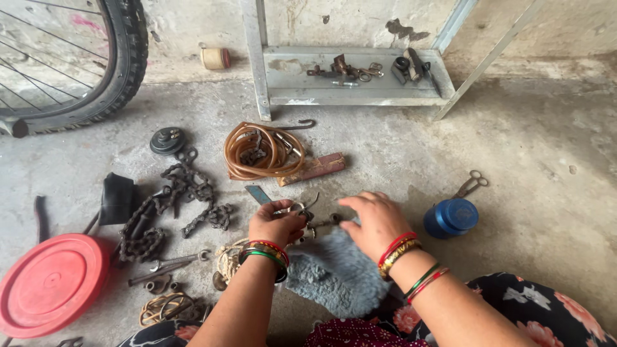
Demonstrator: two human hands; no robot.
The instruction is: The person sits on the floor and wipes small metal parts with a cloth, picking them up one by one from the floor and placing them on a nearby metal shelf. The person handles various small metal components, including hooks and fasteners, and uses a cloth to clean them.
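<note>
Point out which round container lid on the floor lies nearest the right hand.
The blue lid on the small blue jar, just beside the right hand. The big red lid lies far off, past the left hand.

- One red round lid (51,283)
- One blue jar (451,217)
- One pair of scissors (470,184)
- One coiled brown hose (262,151)
- One bicycle wheel (71,61)
- One grey fluffy cloth (337,275)
- Two rusty chains (183,199)
- One tape roll (215,58)
</note>
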